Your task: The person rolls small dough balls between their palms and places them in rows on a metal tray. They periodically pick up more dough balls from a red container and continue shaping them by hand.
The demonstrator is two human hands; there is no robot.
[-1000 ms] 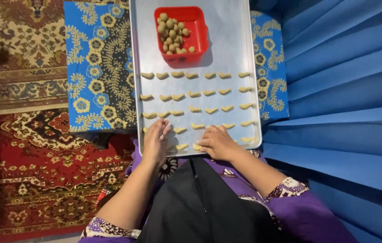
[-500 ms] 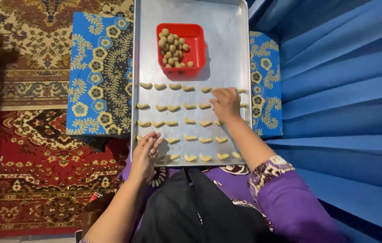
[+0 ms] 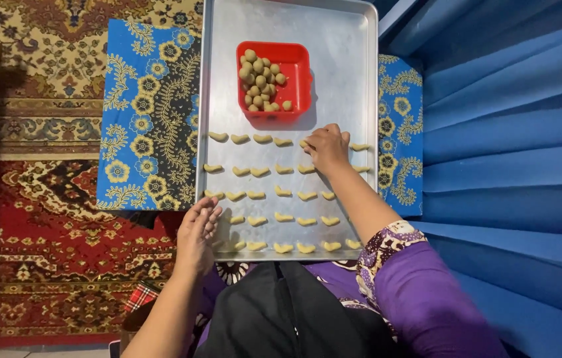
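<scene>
At the lower centre of the frame, the left hand [image 3: 198, 232] rests open against the near-left rim of the metal baking tray [image 3: 354, 79], apparently to steady it. Higher, at centre-right, the right hand [image 3: 327, 147] has its fingers curled down over the top row of 5 rows of crescent dough pieces [image 3: 283, 194]; whether it pinches one cannot be told. Farther up, the red tub [image 3: 297, 66] holds dough balls [image 3: 258, 79], placed within easy reach.
</scene>
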